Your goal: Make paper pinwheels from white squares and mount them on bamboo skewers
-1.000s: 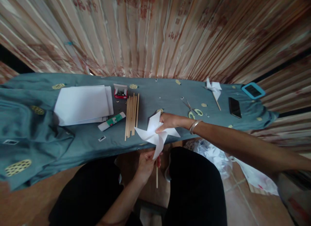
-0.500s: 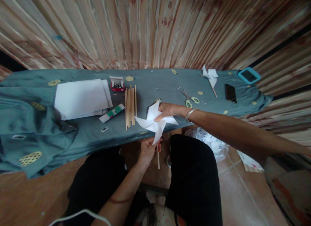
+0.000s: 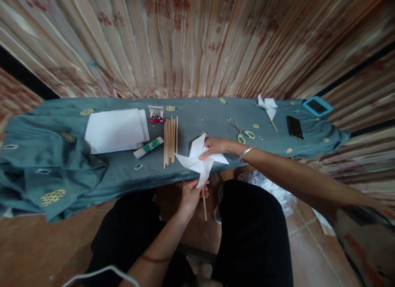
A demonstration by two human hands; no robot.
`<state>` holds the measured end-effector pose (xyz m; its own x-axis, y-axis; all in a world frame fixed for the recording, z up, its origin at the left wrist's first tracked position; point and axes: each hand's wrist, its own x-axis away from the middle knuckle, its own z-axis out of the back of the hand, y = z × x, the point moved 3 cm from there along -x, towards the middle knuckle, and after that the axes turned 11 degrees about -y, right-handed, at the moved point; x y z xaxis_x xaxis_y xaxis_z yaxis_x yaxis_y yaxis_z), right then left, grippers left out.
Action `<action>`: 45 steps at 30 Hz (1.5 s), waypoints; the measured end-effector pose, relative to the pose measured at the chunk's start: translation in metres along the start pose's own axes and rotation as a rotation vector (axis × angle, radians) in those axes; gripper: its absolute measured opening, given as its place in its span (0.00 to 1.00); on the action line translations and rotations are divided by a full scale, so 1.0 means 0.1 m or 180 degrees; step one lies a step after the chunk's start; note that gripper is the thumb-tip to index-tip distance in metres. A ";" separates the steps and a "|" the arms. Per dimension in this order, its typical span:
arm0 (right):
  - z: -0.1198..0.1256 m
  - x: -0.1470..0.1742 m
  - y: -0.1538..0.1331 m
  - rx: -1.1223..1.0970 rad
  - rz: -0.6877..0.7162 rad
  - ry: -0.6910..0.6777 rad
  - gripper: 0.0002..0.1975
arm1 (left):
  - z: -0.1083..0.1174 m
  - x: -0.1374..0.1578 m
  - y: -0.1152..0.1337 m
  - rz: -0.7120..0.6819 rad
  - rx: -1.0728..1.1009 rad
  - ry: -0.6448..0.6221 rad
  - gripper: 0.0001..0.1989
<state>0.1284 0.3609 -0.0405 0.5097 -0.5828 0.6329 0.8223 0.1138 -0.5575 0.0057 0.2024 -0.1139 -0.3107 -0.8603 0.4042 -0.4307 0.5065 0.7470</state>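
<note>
A white paper pinwheel [image 3: 202, 164] on a thin wooden stick [image 3: 205, 206] is held over the near edge of the cloth-covered table, above my lap. Closed around the stick just below the paper blades is my left hand [image 3: 190, 195]; a lower blade covers part of its fingers. My right hand [image 3: 214, 148] grips the paper near the pinwheel's centre, thumb on the front face and the other fingers hidden behind. A silver bracelet circles the right wrist. The stick's lower end sticks out beneath the left hand.
On the table [image 3: 212, 114] lie white paper sheets [image 3: 115, 130], a red pin box [image 3: 156, 115], a green-white box [image 3: 148, 147], several wooden sticks [image 3: 170, 143], scissors [image 3: 242, 134], another pinwheel [image 3: 268, 107], a phone [image 3: 294, 127] and a blue-framed device [image 3: 317, 106]. A plastic bag [image 3: 271, 190] sits on the floor.
My view has shifted slightly, so the table and its objects appear a little lower and to the right. Both hands keep their hold on the pinwheel, which looks nearly unchanged.
</note>
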 end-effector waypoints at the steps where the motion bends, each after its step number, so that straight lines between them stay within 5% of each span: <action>1: 0.00 0.02 0.00 -0.0084 -0.0013 -0.0053 0.19 | -0.01 0.00 0.01 -0.0007 0.0007 -0.0004 0.17; 17: 0.09 0.22 0.12 -0.1760 0.0323 0.0273 0.25 | -0.18 -0.10 0.28 -0.0068 0.0055 0.0030 0.20; 28: -0.01 0.39 0.43 -0.2724 0.0978 0.2467 0.36 | -0.31 -0.30 0.88 -0.0550 -0.0457 -0.0038 0.19; 34: -0.08 0.45 0.57 -0.2985 0.0969 0.3011 0.35 | -0.46 -0.57 1.10 -0.0727 -0.0819 -0.0113 0.16; 40: -0.26 0.43 0.44 -0.2870 0.0872 0.2696 0.23 | -0.33 -0.77 1.09 -0.0982 -0.1061 -0.0010 0.10; 45: -0.50 0.29 0.09 -0.2783 0.1444 0.1469 0.16 | -0.25 -0.86 1.17 -0.1176 -0.1413 0.0075 0.08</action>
<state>0.1381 0.3049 -0.0541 0.4260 -0.8979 0.1105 0.0238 -0.1110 -0.9935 0.0030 0.3344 -0.0479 -0.1862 -0.9791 0.0822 -0.1086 0.1037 0.9887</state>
